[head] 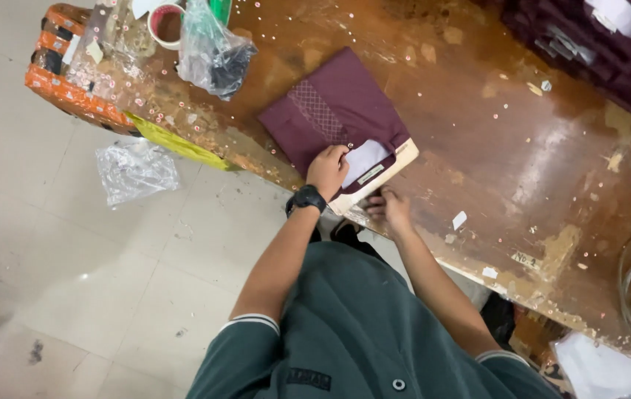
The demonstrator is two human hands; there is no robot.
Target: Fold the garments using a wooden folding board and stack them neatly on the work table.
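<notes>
From the head view I see a folded maroon garment (337,111) lying on a worn brown worktop (492,133), a little left of centre and close to the near edge. A cardboard sheet (396,164) sticks out from under its near end, and a white tag (363,159) shows at the collar. My left hand (328,171), with a black watch (306,199) on the wrist, presses on the garment's near corner, fingers curled over the cloth; I cannot tell whether it pinches the fabric or just rests on it. My right hand (389,209) sits at about 5 o'clock from the left one, at the worktop's edge just below the cardboard, fingers bent; what it grips, if anything, is hidden. At 10 o'clock from the garment lies a clear plastic bag with dark contents (215,55), and beyond it a tape roll (165,24). Another crumpled clear bag (136,170) lies on the tiled floor (71,281) at 9 o'clock.
</notes>
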